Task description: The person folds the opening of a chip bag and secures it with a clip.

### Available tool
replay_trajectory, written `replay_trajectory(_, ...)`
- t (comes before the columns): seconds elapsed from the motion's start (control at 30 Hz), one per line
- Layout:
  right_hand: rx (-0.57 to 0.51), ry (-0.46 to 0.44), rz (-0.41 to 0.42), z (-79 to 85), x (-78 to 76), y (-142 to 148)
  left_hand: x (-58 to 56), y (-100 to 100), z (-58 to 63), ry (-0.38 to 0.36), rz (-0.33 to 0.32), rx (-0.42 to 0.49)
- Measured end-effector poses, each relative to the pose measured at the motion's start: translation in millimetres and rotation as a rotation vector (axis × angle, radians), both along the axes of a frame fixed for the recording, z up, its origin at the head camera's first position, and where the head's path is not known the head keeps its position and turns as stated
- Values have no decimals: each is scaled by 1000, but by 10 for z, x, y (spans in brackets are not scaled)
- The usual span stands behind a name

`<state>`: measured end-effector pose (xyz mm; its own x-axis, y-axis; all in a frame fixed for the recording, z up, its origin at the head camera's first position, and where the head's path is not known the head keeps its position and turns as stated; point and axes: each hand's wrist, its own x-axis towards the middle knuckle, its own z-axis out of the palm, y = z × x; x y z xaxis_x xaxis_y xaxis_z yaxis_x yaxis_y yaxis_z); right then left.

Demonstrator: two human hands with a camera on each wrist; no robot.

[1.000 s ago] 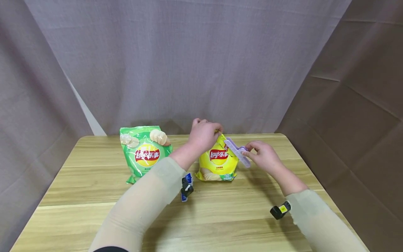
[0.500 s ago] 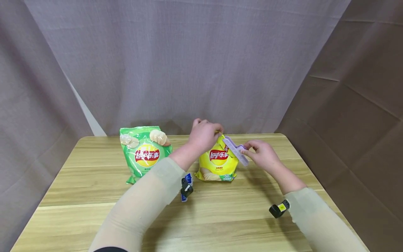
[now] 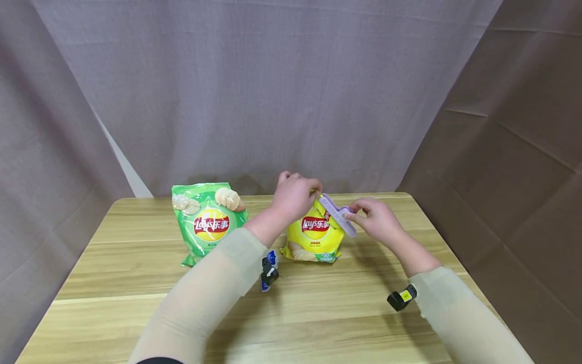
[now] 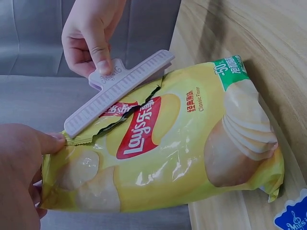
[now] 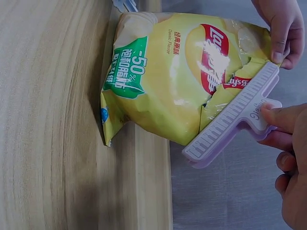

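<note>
A yellow chip bag (image 3: 313, 235) with a folded, torn top corner stands on the wooden table. My left hand (image 3: 295, 197) pinches its upper edge; the thumb lies on the front in the left wrist view. In my right hand (image 3: 375, 220), thumb and fingers squeeze the handle of a light purple bag clip (image 5: 235, 115). The clip's long bar lies slantwise along the folded corner, with its upper end near my left thumb. From the right wrist view, the fold sits at the clip's edge; whether the bar has closed over it I cannot tell.
A green chip bag (image 3: 211, 222) stands to the left on the table (image 3: 318, 313). A blue, flat item (image 3: 265, 283) lies partly hidden under the left wrist camera. Grey curtain (image 3: 291, 101) hangs behind the table, and brown cloth (image 3: 514, 202) stands at the right.
My right hand has moved the purple clip slightly up and left, further onto the yellow bag's folded corner. My left hand keeps its place on the bag.
</note>
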<state>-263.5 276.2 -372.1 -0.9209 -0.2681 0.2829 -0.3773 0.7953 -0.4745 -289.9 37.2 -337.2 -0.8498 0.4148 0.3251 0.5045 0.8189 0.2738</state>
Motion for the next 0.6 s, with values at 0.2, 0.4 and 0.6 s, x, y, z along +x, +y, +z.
replay_trajectory(0.2, 28, -9, 12, 7, 2, -12, -11, -5, -5, 12, 11, 15)
replay_trajectory(0.4, 9, -12, 16, -21, 13, -31, -14, 5, -8, 13, 15, 22)
replay_trajectory(0.6, -25, -33, -8, -26, 1, -62, -6, 24, -12, 8, 30, 15)
